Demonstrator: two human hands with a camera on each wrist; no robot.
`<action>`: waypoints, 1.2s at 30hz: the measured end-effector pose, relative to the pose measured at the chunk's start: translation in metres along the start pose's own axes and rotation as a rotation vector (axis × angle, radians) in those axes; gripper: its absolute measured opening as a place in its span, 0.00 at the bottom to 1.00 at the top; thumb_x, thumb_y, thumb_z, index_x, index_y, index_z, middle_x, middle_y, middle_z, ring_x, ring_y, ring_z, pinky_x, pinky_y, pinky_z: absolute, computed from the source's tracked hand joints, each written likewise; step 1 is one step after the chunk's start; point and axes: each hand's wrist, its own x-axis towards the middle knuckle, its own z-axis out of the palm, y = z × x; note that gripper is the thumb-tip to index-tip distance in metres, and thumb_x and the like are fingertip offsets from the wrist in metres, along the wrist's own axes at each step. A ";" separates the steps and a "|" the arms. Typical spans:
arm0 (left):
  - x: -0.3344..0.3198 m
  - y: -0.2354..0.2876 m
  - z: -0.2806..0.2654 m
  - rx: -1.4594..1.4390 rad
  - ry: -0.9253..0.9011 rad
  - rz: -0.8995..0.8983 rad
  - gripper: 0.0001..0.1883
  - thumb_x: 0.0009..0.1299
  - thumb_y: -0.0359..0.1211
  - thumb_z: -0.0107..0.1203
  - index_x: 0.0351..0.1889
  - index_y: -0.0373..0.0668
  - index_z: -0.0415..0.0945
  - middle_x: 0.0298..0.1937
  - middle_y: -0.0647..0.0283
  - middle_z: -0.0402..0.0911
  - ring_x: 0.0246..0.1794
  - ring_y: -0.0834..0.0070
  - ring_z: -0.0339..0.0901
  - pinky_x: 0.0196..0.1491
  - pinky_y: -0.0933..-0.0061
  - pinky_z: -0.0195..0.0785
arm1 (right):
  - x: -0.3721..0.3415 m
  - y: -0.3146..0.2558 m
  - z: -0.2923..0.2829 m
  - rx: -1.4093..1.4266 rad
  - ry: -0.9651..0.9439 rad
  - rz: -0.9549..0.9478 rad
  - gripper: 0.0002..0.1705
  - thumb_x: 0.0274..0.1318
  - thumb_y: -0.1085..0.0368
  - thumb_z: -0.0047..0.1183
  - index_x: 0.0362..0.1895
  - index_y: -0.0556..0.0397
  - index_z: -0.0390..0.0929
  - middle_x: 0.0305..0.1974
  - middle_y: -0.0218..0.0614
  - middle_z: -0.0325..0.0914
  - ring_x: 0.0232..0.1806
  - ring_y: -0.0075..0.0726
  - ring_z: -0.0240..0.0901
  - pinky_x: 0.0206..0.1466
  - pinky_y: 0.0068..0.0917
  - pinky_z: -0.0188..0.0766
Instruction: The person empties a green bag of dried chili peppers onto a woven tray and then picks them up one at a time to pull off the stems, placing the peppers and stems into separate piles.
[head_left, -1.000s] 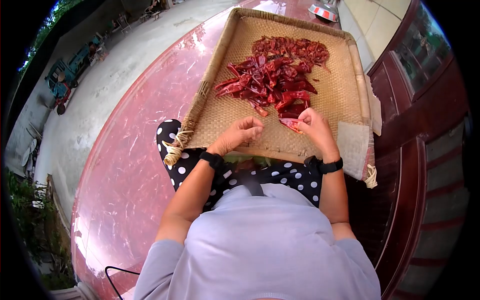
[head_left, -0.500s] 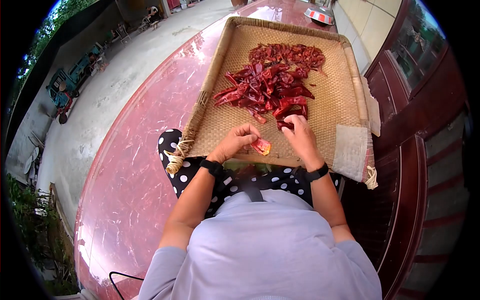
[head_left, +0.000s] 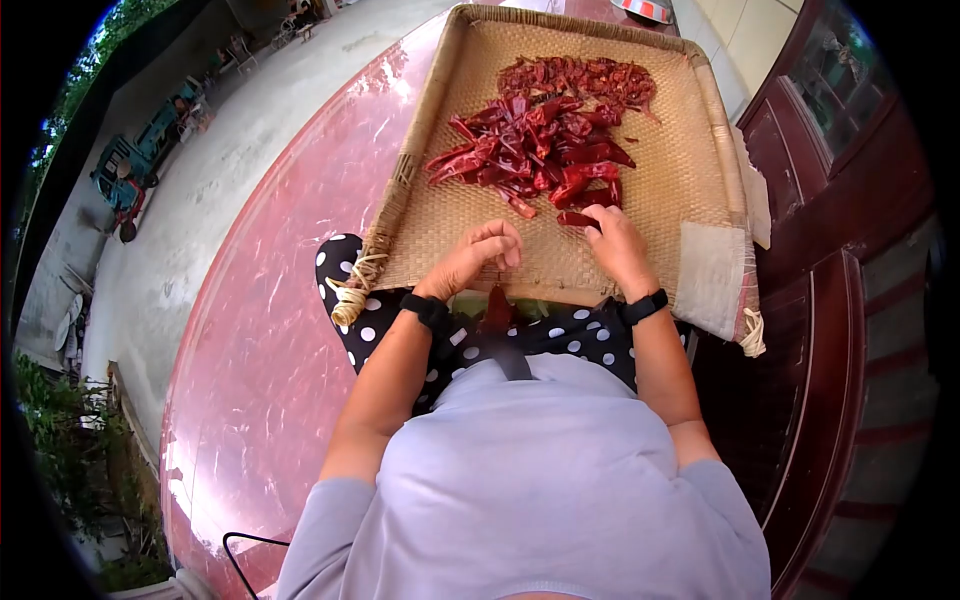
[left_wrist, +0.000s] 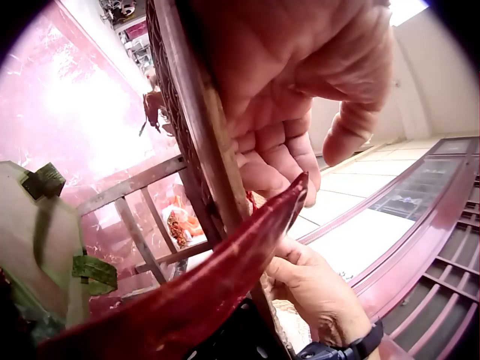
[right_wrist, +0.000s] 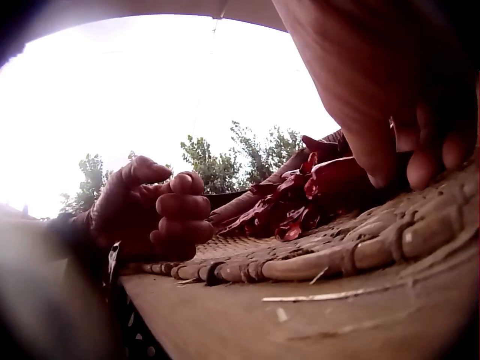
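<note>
The left hand (head_left: 472, 258) is over the near rim of the woven tray (head_left: 445, 200), fingers loosely bent with nothing between them. Just below it, apart from the fingers in the head view, a red chili (head_left: 497, 312) shows above the lap; it looms large in the left wrist view. The right hand (head_left: 622, 250) is low over the tray and pinches another red chili (head_left: 573, 218) between thumb and fingers. Beyond it lies a heap of shiny dried red chilies (head_left: 540, 150), and behind that a patch of smaller, darker chili pieces (head_left: 590, 82).
A pale cloth patch (head_left: 712, 275) covers the tray's near right corner. Left of the tray runs a glossy red stone surface (head_left: 270, 330). A dark red door (head_left: 830, 250) stands close on the right. Green-taped plastic (left_wrist: 71, 259) shows below the tray.
The left hand took a split chili from the right, then let it go, and it is now lower, beyond the tray's near rim. The right hand reached to the heap and took another.
</note>
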 end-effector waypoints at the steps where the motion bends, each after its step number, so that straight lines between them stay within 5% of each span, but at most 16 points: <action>1: 0.001 -0.003 -0.001 -0.028 0.016 0.009 0.11 0.74 0.37 0.53 0.45 0.39 0.75 0.36 0.67 0.78 0.36 0.81 0.73 0.43 0.80 0.67 | -0.001 -0.001 -0.001 0.058 0.047 -0.041 0.15 0.59 0.64 0.55 0.51 0.47 0.77 0.42 0.42 0.79 0.48 0.52 0.77 0.48 0.45 0.73; 4: -0.001 0.009 0.013 0.014 0.138 0.020 0.12 0.74 0.39 0.56 0.46 0.40 0.75 0.37 0.67 0.78 0.37 0.81 0.73 0.42 0.79 0.68 | -0.001 -0.010 0.003 0.475 -0.115 -0.102 0.15 0.60 0.61 0.55 0.51 0.50 0.77 0.39 0.46 0.81 0.42 0.51 0.79 0.44 0.41 0.72; 10: 0.006 -0.009 0.000 0.032 0.079 0.045 0.13 0.75 0.42 0.57 0.46 0.42 0.76 0.35 0.70 0.78 0.33 0.84 0.73 0.41 0.80 0.69 | -0.019 -0.055 -0.010 0.559 -0.406 -0.112 0.15 0.62 0.59 0.54 0.47 0.56 0.77 0.33 0.48 0.79 0.34 0.47 0.77 0.41 0.38 0.72; 11: 0.006 -0.009 0.000 0.033 0.084 0.030 0.13 0.75 0.42 0.57 0.46 0.42 0.77 0.34 0.71 0.78 0.33 0.84 0.73 0.41 0.80 0.69 | -0.019 -0.055 -0.009 0.557 -0.420 -0.107 0.14 0.63 0.60 0.54 0.46 0.57 0.78 0.32 0.42 0.80 0.31 0.38 0.76 0.38 0.33 0.72; 17: 0.006 -0.011 -0.003 0.018 0.102 -0.021 0.15 0.76 0.45 0.56 0.43 0.43 0.78 0.33 0.72 0.77 0.32 0.85 0.73 0.40 0.81 0.69 | -0.020 -0.050 -0.015 0.847 -0.403 0.036 0.11 0.63 0.64 0.56 0.45 0.58 0.79 0.33 0.28 0.79 0.29 0.19 0.72 0.32 0.22 0.72; 20: 0.004 -0.005 0.002 -0.031 0.122 0.007 0.17 0.77 0.46 0.53 0.47 0.42 0.77 0.37 0.70 0.77 0.37 0.83 0.73 0.43 0.80 0.69 | -0.023 -0.050 -0.021 0.865 -0.316 0.029 0.11 0.61 0.65 0.57 0.45 0.57 0.78 0.34 0.30 0.80 0.29 0.22 0.73 0.33 0.23 0.72; 26: 0.009 -0.014 -0.006 -0.400 0.167 0.053 0.19 0.79 0.45 0.48 0.55 0.40 0.74 0.43 0.65 0.78 0.43 0.78 0.75 0.48 0.75 0.70 | -0.037 -0.066 -0.044 0.659 -0.596 -0.055 0.10 0.59 0.66 0.57 0.42 0.58 0.78 0.30 0.32 0.81 0.30 0.22 0.74 0.33 0.24 0.72; 30: 0.011 -0.017 -0.009 -0.325 0.171 0.045 0.16 0.80 0.40 0.48 0.55 0.39 0.74 0.42 0.66 0.78 0.43 0.78 0.76 0.48 0.76 0.71 | -0.042 -0.074 -0.029 0.310 -0.503 -0.301 0.12 0.58 0.61 0.57 0.40 0.56 0.78 0.29 0.42 0.81 0.31 0.42 0.79 0.36 0.35 0.73; 31: 0.010 -0.017 -0.007 -0.287 0.178 0.038 0.15 0.80 0.39 0.48 0.55 0.39 0.74 0.42 0.66 0.78 0.43 0.78 0.76 0.49 0.76 0.71 | -0.042 -0.078 -0.029 0.347 -0.513 -0.271 0.13 0.59 0.58 0.57 0.39 0.55 0.78 0.31 0.45 0.81 0.35 0.50 0.79 0.39 0.38 0.73; 34: 0.009 -0.013 -0.004 -0.227 0.196 0.032 0.12 0.79 0.35 0.50 0.54 0.40 0.74 0.43 0.66 0.78 0.43 0.79 0.76 0.49 0.77 0.71 | -0.028 -0.067 -0.024 0.431 -0.355 -0.295 0.13 0.59 0.57 0.57 0.39 0.54 0.78 0.36 0.44 0.80 0.41 0.49 0.78 0.42 0.38 0.72; 36: 0.008 -0.013 -0.003 -0.216 0.190 0.039 0.11 0.78 0.35 0.51 0.54 0.41 0.74 0.43 0.67 0.78 0.43 0.79 0.76 0.49 0.78 0.71 | -0.011 -0.051 -0.030 0.192 -0.250 -0.282 0.16 0.59 0.59 0.58 0.48 0.54 0.76 0.52 0.46 0.75 0.50 0.52 0.75 0.50 0.43 0.72</action>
